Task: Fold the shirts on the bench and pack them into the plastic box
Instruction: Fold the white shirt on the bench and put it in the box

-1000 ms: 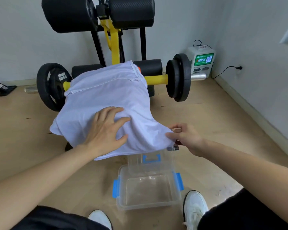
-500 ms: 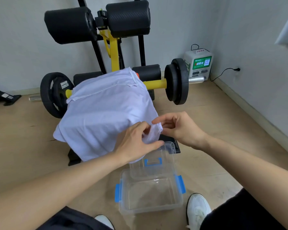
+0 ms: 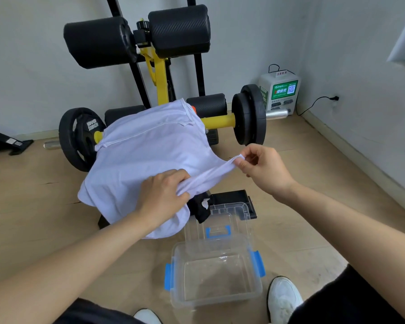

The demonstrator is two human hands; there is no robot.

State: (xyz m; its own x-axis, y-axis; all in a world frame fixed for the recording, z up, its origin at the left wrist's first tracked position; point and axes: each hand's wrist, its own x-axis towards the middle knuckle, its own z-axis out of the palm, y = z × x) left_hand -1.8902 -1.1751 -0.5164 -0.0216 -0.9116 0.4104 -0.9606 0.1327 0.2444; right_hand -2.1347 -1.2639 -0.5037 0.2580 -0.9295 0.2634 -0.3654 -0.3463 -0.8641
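Note:
A white shirt (image 3: pixel 145 148) lies spread over the weight bench, hiding most of its pad. My left hand (image 3: pixel 166 195) grips the shirt's near edge in a bunch. My right hand (image 3: pixel 262 167) pinches the same edge further right and holds it stretched out above the floor. A black garment (image 3: pixel 200 206) peeks out from under the white shirt at the bench's near end. The clear plastic box (image 3: pixel 218 298) with blue latches stands open on the floor below my hands, its lid (image 3: pixel 220 218) tilted up behind it. Nothing is visible inside the box.
The bench frame has black roller pads (image 3: pixel 136 38) and a yellow bar with black weight plates (image 3: pixel 250 118) on both sides. A white charging station (image 3: pixel 281 92) stands at the wall corner. My white shoes (image 3: pixel 283 298) flank the box on the wooden floor.
Both hands left the flat shirt and took its near edge. My right hand has drawn the edge out to the right, stretching it, and the black garment now shows underneath.

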